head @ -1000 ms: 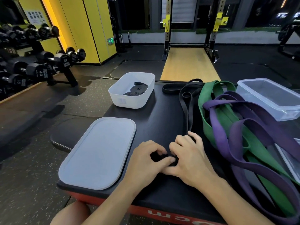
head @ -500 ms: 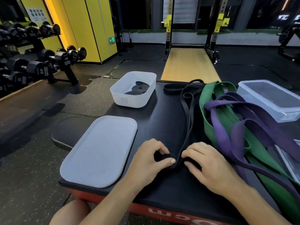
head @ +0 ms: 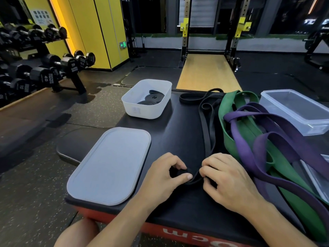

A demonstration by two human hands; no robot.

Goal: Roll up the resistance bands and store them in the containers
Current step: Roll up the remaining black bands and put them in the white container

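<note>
likely the small coil of the black band (head: pixel 206 139), pinched by the left hand (head: pixel 163 177) near the bench's front edge while the right hand (head: pixel 229 182) pinches its tail, springs loose if either grip slackens.

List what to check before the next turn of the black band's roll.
1. Left hand pinches the black band's rolled start: ok.
2. Right hand holds the part feeding in: ok.
3. Roll tight and even: cannot tell, fingers hide it.
4. Loose length free of the green band: cannot tell.
5. White box open, with room beside the rolls inside: ok.
6. Lid out of the hands' way: ok.
</note>
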